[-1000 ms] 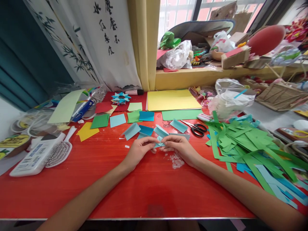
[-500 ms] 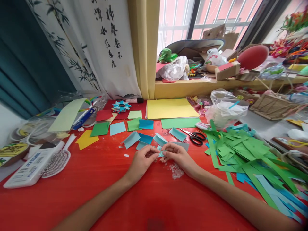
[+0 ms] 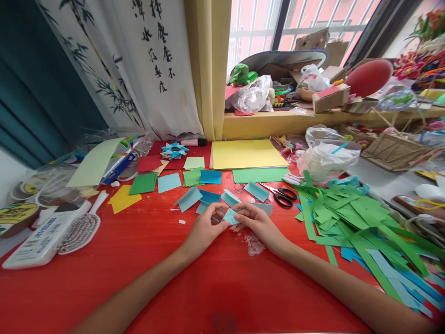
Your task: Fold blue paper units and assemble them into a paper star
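Note:
A small light-blue piece of folded paper (image 3: 230,216), now a pointed triangle shape, is held between both hands above the red table. My left hand (image 3: 208,225) pinches its left corner between thumb and fingers. On the right side, my right hand (image 3: 259,225) grips the paper with its thumb pressed on the face. Just beyond the fingers lie several creased blue paper pieces, among them a light-blue one (image 3: 188,199) and one (image 3: 256,191) folded along its middle. A finished-looking blue star-shaped paper ring (image 3: 174,150) sits farther back.
Black-handled scissors (image 3: 283,197) lie right of the blue pieces. A heap of green paper strips (image 3: 358,222) covers the right side. Yellow sheets (image 3: 248,154) are stacked at the back. A hairbrush (image 3: 81,232) and white container (image 3: 45,239) are at left.
The paper between my hands has turned so that more of its triangular face shows. Both hands stay close together in nearly the same place; the view has shifted slightly.

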